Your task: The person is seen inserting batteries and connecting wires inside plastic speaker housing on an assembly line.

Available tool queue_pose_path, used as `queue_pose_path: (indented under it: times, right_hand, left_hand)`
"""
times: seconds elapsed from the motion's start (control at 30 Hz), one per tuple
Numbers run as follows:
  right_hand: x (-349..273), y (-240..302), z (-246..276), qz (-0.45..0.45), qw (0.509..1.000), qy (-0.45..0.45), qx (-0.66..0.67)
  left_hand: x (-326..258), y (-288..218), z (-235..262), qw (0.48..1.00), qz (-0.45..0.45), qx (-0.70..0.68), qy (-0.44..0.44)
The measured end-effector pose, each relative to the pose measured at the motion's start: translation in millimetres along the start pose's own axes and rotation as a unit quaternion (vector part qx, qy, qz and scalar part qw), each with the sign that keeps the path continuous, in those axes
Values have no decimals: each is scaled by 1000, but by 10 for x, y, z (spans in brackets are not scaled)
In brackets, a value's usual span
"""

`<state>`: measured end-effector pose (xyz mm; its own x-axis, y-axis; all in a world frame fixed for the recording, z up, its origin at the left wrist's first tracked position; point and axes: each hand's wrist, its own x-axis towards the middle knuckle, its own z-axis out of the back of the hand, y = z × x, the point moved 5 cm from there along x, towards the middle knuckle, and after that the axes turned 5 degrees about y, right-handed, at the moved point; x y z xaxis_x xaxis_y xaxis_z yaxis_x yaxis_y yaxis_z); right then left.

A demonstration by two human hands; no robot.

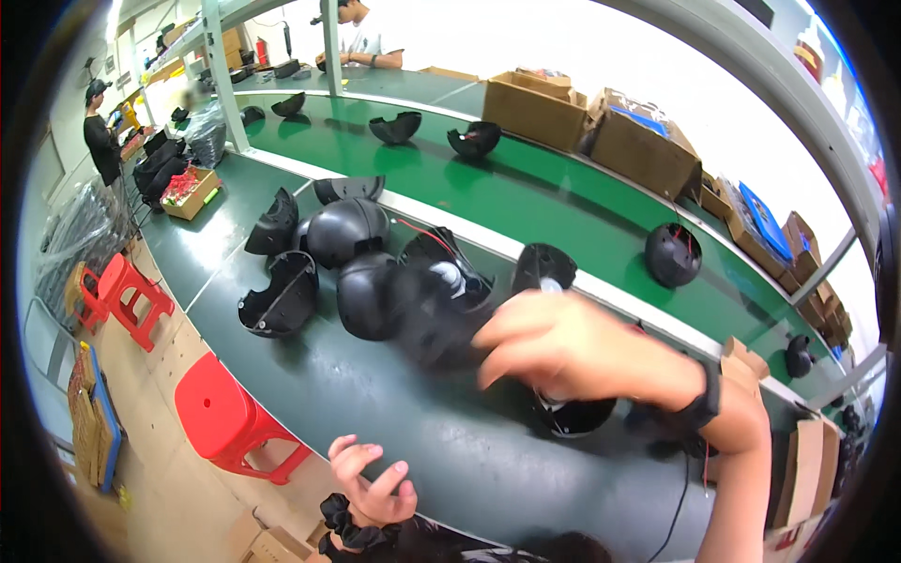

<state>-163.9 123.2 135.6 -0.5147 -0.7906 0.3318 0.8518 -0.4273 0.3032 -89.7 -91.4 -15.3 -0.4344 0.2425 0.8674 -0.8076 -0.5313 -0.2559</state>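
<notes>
At the near edge of the tabletop (pixel 394 422), the left hand (pixel 371 483) is seen with its fingers spread and loosely curled, holding nothing; a black scrunchie (pixel 343 525) is worn at its wrist. Just past the middle of the tabletop, the right hand (pixel 563 352) is raised and blurred, with a black wristband (pixel 704 403) on its wrist. Its fingers are bent around a black rounded shell (pixel 441 319), though whether the grip is fully closed on it cannot be told through the blur. A black round part (pixel 574 415) lies on the tabletop under the right forearm, and a thin black cable (pixel 678 511) runs toward the near edge.

Further along toward the left end, a cluster of black dome shells (pixel 347 230) and open half shells (pixel 277 300) is gathered, some touching each other. Off the near edge, red plastic stools (pixel 225 418) stand on the floor.

Beyond a pale dividing strip, a green conveyor belt (pixel 526 202) carries more black shells (pixel 672 253), well apart from each other. Cardboard boxes (pixel 638 145) are lined along its far edge.
</notes>
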Motion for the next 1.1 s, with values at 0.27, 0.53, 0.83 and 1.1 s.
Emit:
queue_pose_path:
  times: [0.27, 0.53, 0.83, 1.1]
  right_hand:
    - [-140, 396, -907, -13, 990, -15, -136]
    - [-1137, 569, -666, -366, 893, 16, -261]
    - [-1712, 792, -702, -469, 798, -203, 319]
    - [-1987, 1228, -1124, -427, 705, -323, 466]
  left_hand:
    - [119, -94, -206, 977, 19, 22, 210]
    - [130, -118, -276, 971, 42, -5, 235]
    - [249, -497, -238, 963, -48, -123, 233]
    - [338, -1046, -631, 892, -77, -283, 344]
